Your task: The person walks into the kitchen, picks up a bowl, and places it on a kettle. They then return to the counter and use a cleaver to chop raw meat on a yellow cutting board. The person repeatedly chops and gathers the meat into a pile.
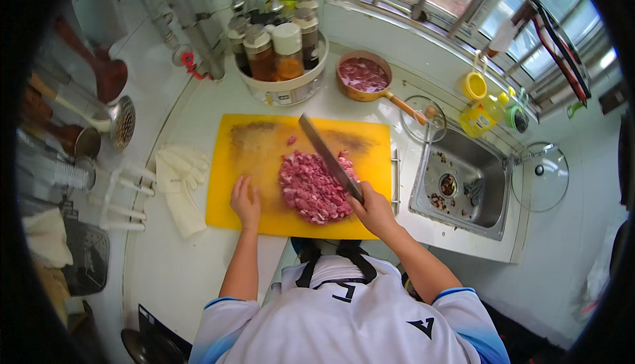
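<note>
A heap of chopped raw meat [315, 190] covers the middle right of a yellow cutting board [258, 165]. My right hand [372, 210] grips the handle of a kitchen knife [325, 153], probably a cleaver seen nearly edge-on. Its blade slants up and left across the meat, the tip beyond the heap's far edge. A small loose meat piece [291, 139] lies apart near the tip. On the board's left part rests my left hand [245, 202], holding nothing, fingers slightly apart and away from the meat.
Left of the board lie cream gloves [183, 183]. Behind it stand a round bin of seasoning jars [280, 86] and a saucepan of sliced meat [364, 75], its handle reaching over a glass lid [423, 118]. At right is a steel sink [461, 205] with food scraps.
</note>
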`<action>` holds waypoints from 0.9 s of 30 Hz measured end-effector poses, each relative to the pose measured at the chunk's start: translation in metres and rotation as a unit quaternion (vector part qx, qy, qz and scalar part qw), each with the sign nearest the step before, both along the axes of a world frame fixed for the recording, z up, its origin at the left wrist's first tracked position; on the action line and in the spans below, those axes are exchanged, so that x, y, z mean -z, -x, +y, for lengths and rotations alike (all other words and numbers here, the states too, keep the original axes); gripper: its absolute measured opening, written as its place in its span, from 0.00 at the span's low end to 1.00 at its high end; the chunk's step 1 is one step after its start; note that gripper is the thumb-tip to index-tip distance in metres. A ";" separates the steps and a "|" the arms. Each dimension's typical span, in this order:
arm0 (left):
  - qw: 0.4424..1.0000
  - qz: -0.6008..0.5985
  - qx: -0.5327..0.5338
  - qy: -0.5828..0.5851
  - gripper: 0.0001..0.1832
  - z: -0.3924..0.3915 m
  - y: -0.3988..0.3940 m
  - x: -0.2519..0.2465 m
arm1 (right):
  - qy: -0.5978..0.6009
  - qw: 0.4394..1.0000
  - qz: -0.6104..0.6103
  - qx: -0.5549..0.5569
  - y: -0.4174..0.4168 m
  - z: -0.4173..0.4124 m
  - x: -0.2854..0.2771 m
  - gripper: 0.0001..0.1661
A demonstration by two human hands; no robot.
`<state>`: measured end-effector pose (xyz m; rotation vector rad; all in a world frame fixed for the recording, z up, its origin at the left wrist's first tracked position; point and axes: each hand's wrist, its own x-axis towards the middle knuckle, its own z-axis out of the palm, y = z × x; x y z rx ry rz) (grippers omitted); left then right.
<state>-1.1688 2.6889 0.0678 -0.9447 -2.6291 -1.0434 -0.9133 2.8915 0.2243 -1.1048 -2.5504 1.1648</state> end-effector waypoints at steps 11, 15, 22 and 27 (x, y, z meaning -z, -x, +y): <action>0.997 0.007 -0.049 0.062 0.22 0.010 -0.021 -0.012 | 0.055 0.997 0.061 -0.001 0.016 -0.013 0.011 0.19; 0.997 0.009 -0.050 0.066 0.22 0.013 -0.020 -0.015 | 0.030 0.997 0.073 0.015 0.012 -0.025 0.054 0.18; 0.999 -0.007 -0.037 0.039 0.21 0.007 -0.017 -0.008 | 0.069 0.994 0.078 -0.024 0.017 -0.026 0.005 0.17; 0.997 -0.039 -0.046 0.049 0.21 -0.012 -0.011 -0.018 | -0.022 0.998 -0.029 -0.048 0.012 -0.028 0.042 0.19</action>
